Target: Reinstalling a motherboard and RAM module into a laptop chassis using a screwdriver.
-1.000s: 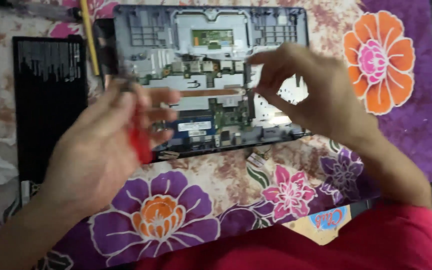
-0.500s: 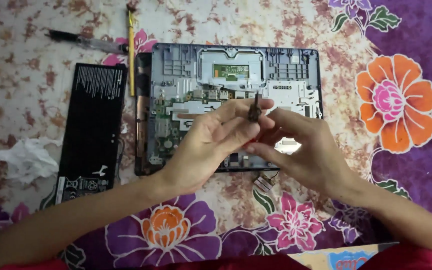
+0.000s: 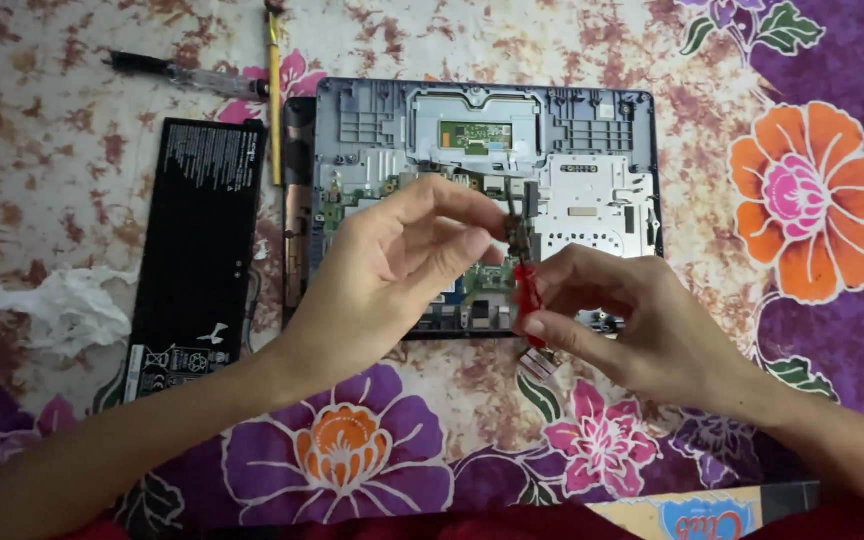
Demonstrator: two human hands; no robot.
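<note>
An opened laptop base (image 3: 592, 130) with its circuit board showing lies on a flowered cloth. My left hand (image 3: 392, 265) hovers over the board's middle and pinches a small dark part (image 3: 524, 215) between thumb and fingertips. My right hand (image 3: 642, 325) is just to the right and below it, fingers closed around a red-handled screwdriver (image 3: 527, 295) whose tip points up at the small part. The two hands nearly touch above the laptop's near edge. The screwdriver's tip is hidden behind the part and my fingers.
A flat black battery (image 3: 197, 250) lies left of the laptop, with a crumpled white tissue (image 3: 67, 310) further left. A yellow-handled tool (image 3: 274, 100) and a dark pen-shaped tool (image 3: 182, 72) rest at the top left. A printed card (image 3: 702, 518) sits at the bottom edge.
The red screwdriver has passed from my left hand to my right. My left hand now pinches the small dark part, and both hands have come together over the laptop.
</note>
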